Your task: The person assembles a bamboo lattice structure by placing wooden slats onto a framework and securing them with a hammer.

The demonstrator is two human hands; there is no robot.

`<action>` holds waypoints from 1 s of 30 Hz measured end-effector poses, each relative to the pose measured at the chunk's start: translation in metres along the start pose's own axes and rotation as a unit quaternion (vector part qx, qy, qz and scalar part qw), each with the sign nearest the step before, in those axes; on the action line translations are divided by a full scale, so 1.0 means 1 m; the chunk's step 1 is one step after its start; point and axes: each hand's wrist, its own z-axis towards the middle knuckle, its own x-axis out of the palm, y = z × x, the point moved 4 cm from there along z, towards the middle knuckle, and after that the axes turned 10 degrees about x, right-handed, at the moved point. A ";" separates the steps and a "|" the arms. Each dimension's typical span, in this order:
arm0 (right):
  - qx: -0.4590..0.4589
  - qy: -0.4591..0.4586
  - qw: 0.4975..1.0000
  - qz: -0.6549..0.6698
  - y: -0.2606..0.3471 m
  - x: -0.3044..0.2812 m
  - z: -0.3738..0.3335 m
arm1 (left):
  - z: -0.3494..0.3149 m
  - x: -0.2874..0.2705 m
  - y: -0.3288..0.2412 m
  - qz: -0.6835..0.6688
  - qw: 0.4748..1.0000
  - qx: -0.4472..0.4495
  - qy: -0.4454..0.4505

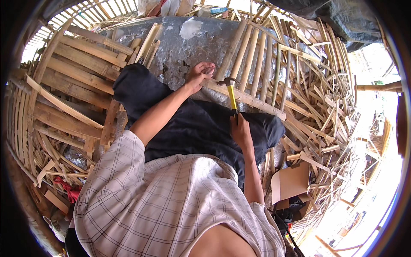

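Observation:
In my right hand (242, 130) is a claw hammer (232, 96) with a yellow and black handle. Its metal head is over a thick bamboo pole (252, 102) that slants in front of my knees. At the pole's left end, my left hand (200, 77) has its fingers curled together; anything small between them cannot be made out. Several bamboo slats (249, 58) run away from the pole side by side, forming a rack-like frame. My legs in black cloth (188, 124) are spread below the pole.
On the left stands a slatted bamboo panel (79, 68). A worn grey sheet (180, 47) lies ahead. Split bamboo pieces (319, 111) are heaped on the right, near an open cardboard box (291, 182). Red cloth (70, 188) lies at the lower left.

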 end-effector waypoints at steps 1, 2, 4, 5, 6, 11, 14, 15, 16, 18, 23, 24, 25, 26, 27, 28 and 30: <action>-0.033 -0.014 0.999 0.008 0.002 -0.005 0.004 | 0.002 -0.001 -0.001 -0.013 1.000 -0.002 -0.006; 0.068 0.072 0.995 0.026 -0.007 -0.003 0.009 | 0.004 -0.001 -0.002 -0.013 1.000 0.006 0.000; 0.081 0.019 0.991 0.104 0.002 -0.002 0.007 | 0.002 0.000 -0.001 -0.015 1.000 0.017 0.012; 0.091 -0.009 0.986 0.140 0.005 -0.003 0.002 | 0.002 0.006 0.000 -0.020 1.000 0.010 0.011; 0.013 -0.106 0.992 0.073 -0.004 0.007 -0.004 | 0.003 0.010 -0.001 -0.024 1.000 0.003 0.010; 0.110 0.084 0.980 0.141 -0.016 -0.001 0.013 | -0.001 0.003 -0.004 -0.036 0.999 0.017 -0.001; 0.103 0.012 0.986 0.134 -0.008 -0.021 0.008 | 0.004 0.002 -0.004 -0.037 0.999 0.012 0.010; 0.089 0.001 0.992 0.093 -0.012 -0.024 0.005 | 0.004 0.001 -0.003 -0.036 0.999 0.004 0.010; 0.075 -0.014 0.996 0.054 -0.013 -0.030 0.004 | 0.005 0.002 -0.004 -0.048 0.999 -0.003 -0.006; 0.129 0.050 0.990 -0.016 -0.023 -0.040 0.003 | 0.002 0.006 -0.007 -0.056 0.998 0.007 0.004; 0.004 0.059 0.986 -0.155 -0.016 -0.052 -0.003 | 0.000 0.010 -0.012 -0.027 1.000 -0.003 0.009; -0.015 0.054 0.982 -0.179 -0.010 -0.053 -0.003 | 0.001 0.009 -0.012 -0.024 1.000 -0.003 0.011; -0.031 0.047 0.978 -0.200 -0.006 -0.052 -0.003 | 0.002 0.008 -0.012 -0.019 1.000 -0.004 0.017; -0.037 0.042 0.968 -0.244 -0.010 -0.050 0.000 | 0.002 0.007 -0.012 -0.022 1.000 -0.007 0.019; -0.020 0.049 0.965 -0.257 -0.015 -0.049 0.006 | 0.003 0.006 -0.012 -0.026 0.999 -0.010 0.020; -0.004 0.057 0.961 -0.271 -0.019 -0.051 0.014 | 0.004 0.005 -0.010 -0.031 0.999 -0.012 0.023; 0.015 0.064 0.954 -0.293 -0.020 -0.052 0.018 | 0.001 0.004 -0.006 -0.033 0.999 -0.014 0.030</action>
